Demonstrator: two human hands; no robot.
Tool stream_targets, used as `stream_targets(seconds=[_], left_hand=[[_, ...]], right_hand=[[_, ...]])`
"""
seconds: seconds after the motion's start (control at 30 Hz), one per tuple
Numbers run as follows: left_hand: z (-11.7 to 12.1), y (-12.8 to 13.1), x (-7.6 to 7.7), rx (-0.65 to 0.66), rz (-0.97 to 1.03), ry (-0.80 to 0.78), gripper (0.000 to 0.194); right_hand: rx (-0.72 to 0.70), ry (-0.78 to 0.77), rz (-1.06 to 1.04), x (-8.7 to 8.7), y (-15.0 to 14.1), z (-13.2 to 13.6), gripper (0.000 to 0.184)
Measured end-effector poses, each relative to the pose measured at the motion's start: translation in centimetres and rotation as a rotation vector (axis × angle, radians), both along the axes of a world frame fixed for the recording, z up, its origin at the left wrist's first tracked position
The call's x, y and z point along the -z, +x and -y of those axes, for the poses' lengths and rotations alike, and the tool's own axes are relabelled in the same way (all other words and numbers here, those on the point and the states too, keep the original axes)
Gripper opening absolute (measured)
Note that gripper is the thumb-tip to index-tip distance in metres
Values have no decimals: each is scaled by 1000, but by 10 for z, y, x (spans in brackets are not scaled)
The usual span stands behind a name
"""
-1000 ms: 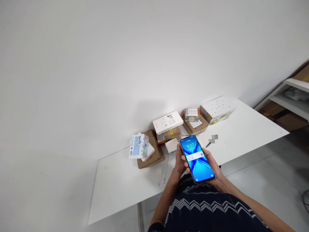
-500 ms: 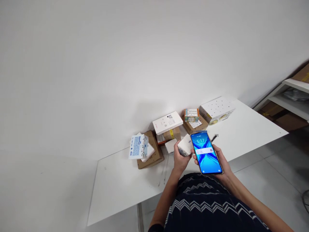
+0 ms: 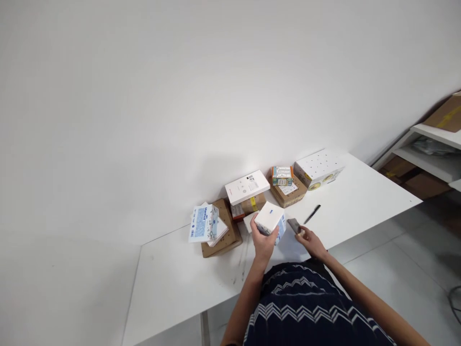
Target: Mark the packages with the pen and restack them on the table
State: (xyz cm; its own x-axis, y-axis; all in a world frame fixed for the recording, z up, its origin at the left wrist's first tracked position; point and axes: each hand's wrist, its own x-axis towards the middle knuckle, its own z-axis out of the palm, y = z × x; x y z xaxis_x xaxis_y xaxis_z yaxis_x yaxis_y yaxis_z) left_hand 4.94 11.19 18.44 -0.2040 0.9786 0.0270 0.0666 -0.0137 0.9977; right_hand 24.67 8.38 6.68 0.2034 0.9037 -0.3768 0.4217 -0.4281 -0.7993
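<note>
A white box [image 3: 269, 215] with blue print on its side is gripped by my left hand [image 3: 263, 244], thumb and fingers around it, above the table. My right hand [image 3: 311, 244] pinches one end of the phone [image 3: 294, 225], which now looks like a narrow grey shape with its screen out of sight. Whether the phone touches the table I cannot tell. Just right of the phone lies a black pen [image 3: 312, 214]. Behind the held box, a smaller white box [image 3: 248, 221] is partly covered.
On the white table [image 3: 169, 283] by the wall are a brown carton [image 3: 223, 247] under a blue-white tissue pack [image 3: 203, 224], a flat white box [image 3: 248, 186] on other boxes, an orange-topped box [image 3: 282, 175] on a carton, and a dotted white box [image 3: 320, 168]. Shelves [image 3: 430, 161] stand right.
My right hand has lowered and tilted the phone away, so its lit screen no longer shows. My left hand has turned the white box, showing its blue side. The pen is uncovered.
</note>
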Motion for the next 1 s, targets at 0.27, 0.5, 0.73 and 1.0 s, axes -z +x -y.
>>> stream_targets(seconds=[0.27, 0.5, 0.73, 1.0], left_hand=[[5, 2, 3, 17, -4, -29, 68], [5, 5, 2, 44, 59, -73, 67], [1, 13, 6, 27, 469, -307, 50], [-7, 49, 13, -89, 805, -443, 37]], right_hand=[[-261, 117, 256, 37, -27, -5, 67], [-215, 85, 169, 30, -20, -12, 49], [58, -87, -530, -22, -8, -6, 57], [241, -213, -1168, -67, 0, 8, 72]])
